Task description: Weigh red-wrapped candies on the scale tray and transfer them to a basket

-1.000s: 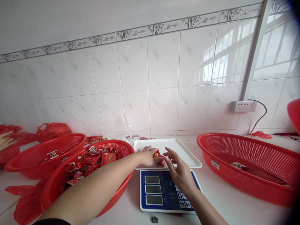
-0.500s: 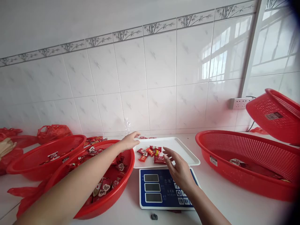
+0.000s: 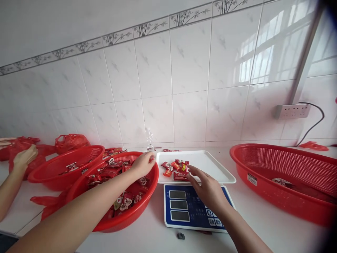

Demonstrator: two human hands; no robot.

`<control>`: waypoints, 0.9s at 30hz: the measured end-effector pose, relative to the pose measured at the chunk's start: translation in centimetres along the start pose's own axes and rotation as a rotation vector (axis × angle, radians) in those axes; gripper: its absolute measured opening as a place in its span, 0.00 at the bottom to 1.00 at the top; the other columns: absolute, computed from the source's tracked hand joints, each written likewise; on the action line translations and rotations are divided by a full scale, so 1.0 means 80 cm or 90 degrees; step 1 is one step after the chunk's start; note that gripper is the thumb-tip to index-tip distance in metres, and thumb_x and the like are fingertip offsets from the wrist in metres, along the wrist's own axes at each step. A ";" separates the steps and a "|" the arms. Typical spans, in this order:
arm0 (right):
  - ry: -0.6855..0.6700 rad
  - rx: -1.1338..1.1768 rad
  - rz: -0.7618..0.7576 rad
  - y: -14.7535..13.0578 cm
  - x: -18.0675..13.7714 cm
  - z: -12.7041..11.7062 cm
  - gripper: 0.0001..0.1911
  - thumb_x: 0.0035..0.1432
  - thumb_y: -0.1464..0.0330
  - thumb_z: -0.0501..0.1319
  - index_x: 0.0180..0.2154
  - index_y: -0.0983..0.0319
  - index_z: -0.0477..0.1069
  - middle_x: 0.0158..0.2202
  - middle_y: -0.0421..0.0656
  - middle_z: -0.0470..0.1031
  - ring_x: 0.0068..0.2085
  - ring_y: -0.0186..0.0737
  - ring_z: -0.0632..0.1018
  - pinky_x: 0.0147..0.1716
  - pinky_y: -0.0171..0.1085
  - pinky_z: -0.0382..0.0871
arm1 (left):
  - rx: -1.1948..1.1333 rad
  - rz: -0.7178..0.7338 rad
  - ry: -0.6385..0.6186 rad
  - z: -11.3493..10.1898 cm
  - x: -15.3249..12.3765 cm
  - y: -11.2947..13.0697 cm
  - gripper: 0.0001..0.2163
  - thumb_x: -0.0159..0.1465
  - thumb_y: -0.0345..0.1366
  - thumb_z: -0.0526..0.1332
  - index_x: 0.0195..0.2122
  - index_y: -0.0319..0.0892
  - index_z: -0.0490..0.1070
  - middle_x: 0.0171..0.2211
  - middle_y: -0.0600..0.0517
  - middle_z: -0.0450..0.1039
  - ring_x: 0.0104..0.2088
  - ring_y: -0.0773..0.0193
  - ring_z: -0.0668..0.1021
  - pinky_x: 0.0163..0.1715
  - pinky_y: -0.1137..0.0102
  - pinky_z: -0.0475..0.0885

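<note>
Candies (image 3: 176,168): small red foil-wrapped pieces, about six, in a loose heap on the near-left part of the white tray (image 3: 210,165), which sits on the scale (image 3: 179,211). Probably light. Wrappers look slick and crinkly, contents likely firm. Best pinched across the body or by a crimped end.

Right hand (image 3: 207,189): palm down just near-right of the heap, fingers (image 3: 191,171) spread and empty, tips at the nearest piece.

Left hand (image 3: 142,163): loosely curled over the far-right rim of the full basket (image 3: 123,220). Cannot tell whether it grips a candy.

Counts:
- Three red baskets: the full one, a sparser one (image 3: 47,181) far left, a large near-empty one (image 3: 276,200) right.
- One tray, one scale, one clear bottle (image 3: 150,138) by the wall.

A co-worker's hand (image 3: 25,156) rests among red bags (image 3: 70,140), far left.
</note>
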State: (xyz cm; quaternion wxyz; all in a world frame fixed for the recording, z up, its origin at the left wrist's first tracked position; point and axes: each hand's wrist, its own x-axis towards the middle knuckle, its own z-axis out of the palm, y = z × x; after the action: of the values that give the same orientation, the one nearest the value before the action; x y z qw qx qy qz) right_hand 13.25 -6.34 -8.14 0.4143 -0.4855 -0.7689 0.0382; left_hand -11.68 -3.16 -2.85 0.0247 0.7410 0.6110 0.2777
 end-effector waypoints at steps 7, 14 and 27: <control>0.067 0.087 0.041 0.001 0.002 -0.005 0.19 0.59 0.57 0.49 0.47 0.57 0.67 0.40 0.45 0.76 0.36 0.40 0.77 0.26 0.35 0.70 | -0.003 0.096 -0.297 0.046 0.018 0.085 0.36 0.53 0.58 0.55 0.60 0.48 0.49 0.63 0.44 0.44 0.61 0.47 0.51 0.55 0.54 0.53; 0.063 0.127 0.030 0.001 0.003 -0.007 0.18 0.59 0.58 0.48 0.46 0.57 0.67 0.41 0.45 0.75 0.38 0.40 0.76 0.26 0.34 0.70 | 0.110 0.039 -0.350 0.080 0.041 0.115 0.35 0.52 0.59 0.52 0.60 0.56 0.47 0.62 0.44 0.46 0.59 0.40 0.52 0.51 0.39 0.42; 0.085 0.132 0.038 0.003 0.004 -0.006 0.19 0.59 0.57 0.48 0.45 0.58 0.68 0.38 0.44 0.76 0.35 0.39 0.76 0.28 0.36 0.70 | 0.116 0.089 -0.185 0.085 0.060 0.100 0.15 0.57 0.47 0.55 0.41 0.46 0.65 0.40 0.48 0.68 0.40 0.55 0.72 0.36 0.65 0.66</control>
State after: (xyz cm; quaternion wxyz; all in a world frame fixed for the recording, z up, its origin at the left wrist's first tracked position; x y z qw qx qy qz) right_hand 13.69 -6.10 -7.75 0.5112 -0.4641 -0.7168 0.0973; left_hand -1.07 1.29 -3.71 0.0259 0.8132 0.5704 0.1123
